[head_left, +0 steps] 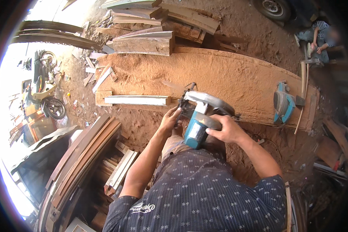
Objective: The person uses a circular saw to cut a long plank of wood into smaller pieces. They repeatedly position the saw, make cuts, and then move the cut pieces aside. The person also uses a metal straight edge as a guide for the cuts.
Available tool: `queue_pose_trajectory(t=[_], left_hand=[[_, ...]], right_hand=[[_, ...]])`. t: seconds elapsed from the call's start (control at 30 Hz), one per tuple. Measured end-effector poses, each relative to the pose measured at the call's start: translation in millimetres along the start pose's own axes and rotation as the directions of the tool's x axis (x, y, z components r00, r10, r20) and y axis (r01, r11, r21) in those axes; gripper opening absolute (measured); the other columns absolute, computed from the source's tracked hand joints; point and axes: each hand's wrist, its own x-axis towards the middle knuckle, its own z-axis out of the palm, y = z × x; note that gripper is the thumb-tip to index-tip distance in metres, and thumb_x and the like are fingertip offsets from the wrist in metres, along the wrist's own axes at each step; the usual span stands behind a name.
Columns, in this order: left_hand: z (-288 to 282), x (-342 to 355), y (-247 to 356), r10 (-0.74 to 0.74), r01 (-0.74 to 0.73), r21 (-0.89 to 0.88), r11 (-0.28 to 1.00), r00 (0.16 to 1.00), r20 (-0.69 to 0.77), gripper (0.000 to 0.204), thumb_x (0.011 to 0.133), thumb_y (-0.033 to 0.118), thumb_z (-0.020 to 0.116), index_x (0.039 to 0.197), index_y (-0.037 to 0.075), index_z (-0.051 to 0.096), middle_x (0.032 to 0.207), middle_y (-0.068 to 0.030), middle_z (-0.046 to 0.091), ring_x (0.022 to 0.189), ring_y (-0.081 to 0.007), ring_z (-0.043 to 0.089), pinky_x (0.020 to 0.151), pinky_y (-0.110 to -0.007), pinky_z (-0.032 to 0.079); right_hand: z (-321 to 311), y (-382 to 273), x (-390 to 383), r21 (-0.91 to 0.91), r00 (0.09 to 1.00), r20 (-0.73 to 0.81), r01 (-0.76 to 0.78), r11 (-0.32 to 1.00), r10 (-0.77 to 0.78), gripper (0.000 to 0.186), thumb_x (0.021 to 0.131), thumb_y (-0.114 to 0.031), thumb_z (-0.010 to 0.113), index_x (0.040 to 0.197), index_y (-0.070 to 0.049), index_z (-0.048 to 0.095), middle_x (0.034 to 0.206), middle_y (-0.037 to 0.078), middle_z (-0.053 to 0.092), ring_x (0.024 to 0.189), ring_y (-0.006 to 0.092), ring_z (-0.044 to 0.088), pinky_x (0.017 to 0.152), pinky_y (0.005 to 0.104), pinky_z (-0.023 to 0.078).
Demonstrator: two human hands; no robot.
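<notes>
I hold a teal circular saw [195,133] at the near edge of the sawdust-covered plank bench [236,85], its silver blade guard tilted up. My left hand [170,121] is closed on the black metal front part of the saw. My right hand [226,129] wraps round the rear handle. Left of the saw lies a white-faced wooden strip [135,99]. A teal electric planer [284,102] rests at the bench's right end, beside thin sticks. Whether the blade turns, I cannot tell.
Timber piles [141,42] line the far side, and long boards [87,150] lie at near left. A motorcycle [42,89] stands at left. At upper right another person [315,42] sits near a vehicle wheel [274,7]. Dirt ground with scraps surrounds the bench.
</notes>
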Motion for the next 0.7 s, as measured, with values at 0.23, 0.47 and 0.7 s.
queue_pose_trajectory(t=[0.23,0.47,0.7], left_hand=[[-32.5,15.9,-18.4,0.058,-0.044,0.086,0.995,0.985,-0.162,0.057,0.091,0.036,0.081,0.126,-0.001,0.056,0.093,-0.0071,0.069,0.072,-0.0105,0.065,0.063,-0.024,0.054],[-47.0,27.8,-25.2,0.090,-0.076,0.064,0.995,0.964,-0.250,0.057,0.088,0.030,0.084,0.120,-0.006,0.055,0.092,-0.0100,0.068,0.069,-0.0110,0.065,0.060,-0.025,0.054],[-54.3,32.2,-32.3,0.064,-0.084,-0.055,0.995,0.951,-0.303,0.049,0.087,0.020,0.082,0.120,-0.004,0.054,0.090,-0.0102,0.068,0.063,-0.0118,0.064,0.052,-0.026,0.050]], right_hand=[[46.9,38.0,32.7,-0.033,0.996,0.011,0.090,0.995,-0.089,0.044,0.076,-0.026,0.071,0.108,0.004,0.066,0.084,0.027,0.070,0.081,0.0406,0.072,0.074,0.0437,0.056],[55.5,28.4,54.5,-0.158,0.984,0.094,0.163,0.974,-0.150,0.032,0.074,-0.024,0.072,0.093,0.001,0.062,0.076,0.024,0.067,0.075,0.0412,0.069,0.069,0.0471,0.054],[66.4,9.2,65.5,-0.198,0.976,0.062,0.216,0.956,-0.208,0.041,0.078,-0.033,0.079,0.102,0.000,0.070,0.085,0.022,0.073,0.080,0.0374,0.073,0.073,0.0433,0.057]])
